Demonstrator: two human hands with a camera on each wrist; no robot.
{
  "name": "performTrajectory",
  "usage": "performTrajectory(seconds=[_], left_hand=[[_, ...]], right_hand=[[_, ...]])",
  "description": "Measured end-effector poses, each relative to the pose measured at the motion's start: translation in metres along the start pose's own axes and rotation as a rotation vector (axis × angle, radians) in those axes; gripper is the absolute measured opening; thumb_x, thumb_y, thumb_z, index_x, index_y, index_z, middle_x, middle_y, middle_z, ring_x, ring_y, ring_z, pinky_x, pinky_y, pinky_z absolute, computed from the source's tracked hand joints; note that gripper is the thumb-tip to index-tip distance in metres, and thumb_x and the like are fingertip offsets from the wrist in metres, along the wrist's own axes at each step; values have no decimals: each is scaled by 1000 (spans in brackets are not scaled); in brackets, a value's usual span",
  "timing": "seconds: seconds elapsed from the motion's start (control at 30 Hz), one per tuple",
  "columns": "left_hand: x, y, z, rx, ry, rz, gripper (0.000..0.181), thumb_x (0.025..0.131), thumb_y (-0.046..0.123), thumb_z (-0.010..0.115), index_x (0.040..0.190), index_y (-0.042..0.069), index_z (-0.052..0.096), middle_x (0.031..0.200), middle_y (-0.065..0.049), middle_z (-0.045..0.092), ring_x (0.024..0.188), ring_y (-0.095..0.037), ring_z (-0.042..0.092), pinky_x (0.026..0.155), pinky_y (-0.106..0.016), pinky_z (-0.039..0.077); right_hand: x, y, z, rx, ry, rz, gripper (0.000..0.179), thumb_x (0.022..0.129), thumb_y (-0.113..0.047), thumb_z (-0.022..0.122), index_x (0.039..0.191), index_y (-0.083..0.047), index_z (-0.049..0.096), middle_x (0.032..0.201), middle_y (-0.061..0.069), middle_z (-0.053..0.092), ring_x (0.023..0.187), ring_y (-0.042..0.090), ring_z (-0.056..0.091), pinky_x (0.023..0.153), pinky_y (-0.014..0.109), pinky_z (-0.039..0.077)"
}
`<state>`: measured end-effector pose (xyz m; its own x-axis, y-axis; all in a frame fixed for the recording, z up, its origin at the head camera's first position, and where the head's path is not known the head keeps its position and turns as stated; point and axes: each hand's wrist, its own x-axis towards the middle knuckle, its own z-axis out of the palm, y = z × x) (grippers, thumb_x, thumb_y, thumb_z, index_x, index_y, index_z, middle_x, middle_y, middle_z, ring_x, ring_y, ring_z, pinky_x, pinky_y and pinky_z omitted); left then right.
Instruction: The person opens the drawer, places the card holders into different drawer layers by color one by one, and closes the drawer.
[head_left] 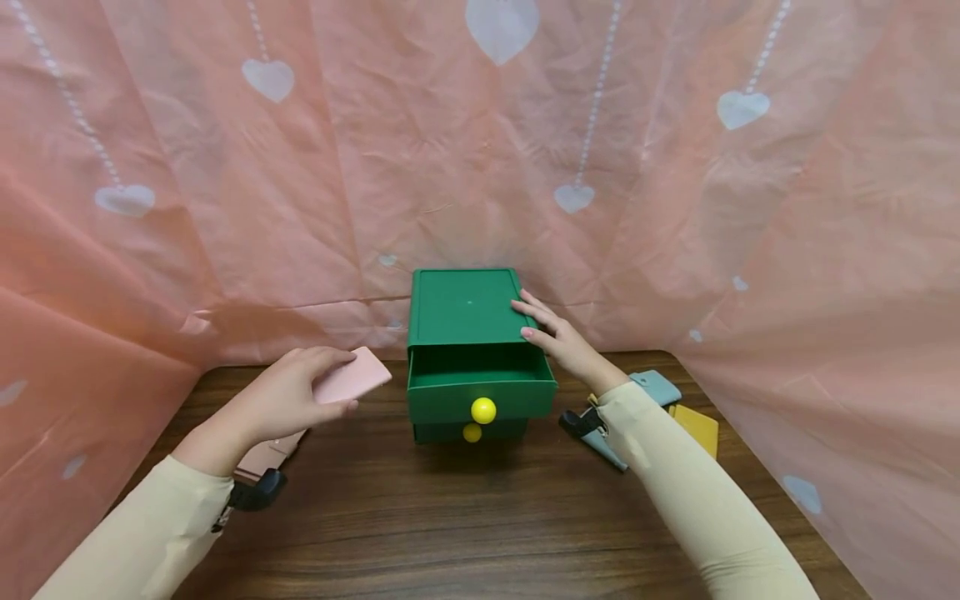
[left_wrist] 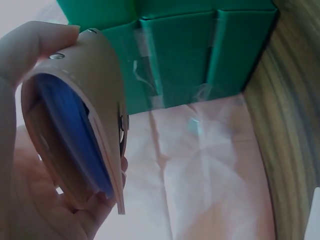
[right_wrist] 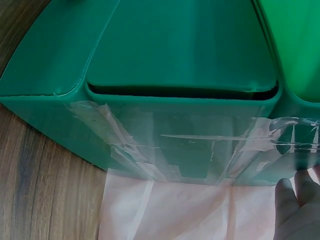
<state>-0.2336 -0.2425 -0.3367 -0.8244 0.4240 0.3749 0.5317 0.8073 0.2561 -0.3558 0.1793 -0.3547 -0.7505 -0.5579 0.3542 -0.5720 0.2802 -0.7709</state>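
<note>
Left grip (head_left: 288, 392) had the pink wallet (head_left: 352, 377) pinched, with the green cabinet (head_left: 465, 308) just right of it, top drawer (head_left: 442, 405) pulled out; right grip (head_left: 561, 335) was pretty relaxed, lightly touching the cabinet's edge.

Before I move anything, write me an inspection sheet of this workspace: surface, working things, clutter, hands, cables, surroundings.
Surface: dark wooden table.
Working things: pink wallet, off the table; green box, upper drawer pulled partly out.
Clutter: pink item at left; blue items and yellow item at right.
Hands: left hand grips the pink wallet; right hand at the box's right top edge.
Cables: nothing seen.
Surroundings: pink curtain with white hearts.
</note>
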Motion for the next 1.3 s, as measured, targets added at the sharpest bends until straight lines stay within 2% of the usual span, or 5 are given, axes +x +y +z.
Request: performTrajectory(seconds=[0.17,0.47,0.67,0.8,1.3], left_hand=[[5,5,-10,-1,11,21,62,84,40,79,135,10,61,127,-8,65,103,-27,57,81,-41,45],[20,11,-16,-55,32,72,62,86,41,78,138,12,60,135,-8,62,114,-29,57,88,-45,45],[30,20,-14,-116,24,66,62,86,42,78,138,15,60,135,-4,61,116,-26,54,90,-44,43],[38,31,-13,-153,6,81,62,86,42,78,139,16,59,135,-2,60,115,-23,53,90,-42,43],[62,59,-3,-200,-66,141,61,86,42,75,139,17,60,139,-2,58,128,-23,49,103,-43,41]], right_hand=[[2,0,0,-7,-2,-6,51,106,-18,48,155,-9,38,168,6,12,153,26,10,110,60,34],[3,1,1,-6,-3,-8,51,106,-15,48,155,-8,38,168,5,12,153,25,9,112,59,32],[3,2,1,-1,-5,-16,51,106,-12,47,155,-6,37,168,7,11,154,25,8,115,58,27],[2,1,1,2,-4,-2,51,106,-14,47,155,-8,38,168,5,11,153,25,9,112,59,32],[3,2,2,21,-1,-6,52,105,-17,49,155,-9,39,168,5,12,153,24,10,115,58,27]])
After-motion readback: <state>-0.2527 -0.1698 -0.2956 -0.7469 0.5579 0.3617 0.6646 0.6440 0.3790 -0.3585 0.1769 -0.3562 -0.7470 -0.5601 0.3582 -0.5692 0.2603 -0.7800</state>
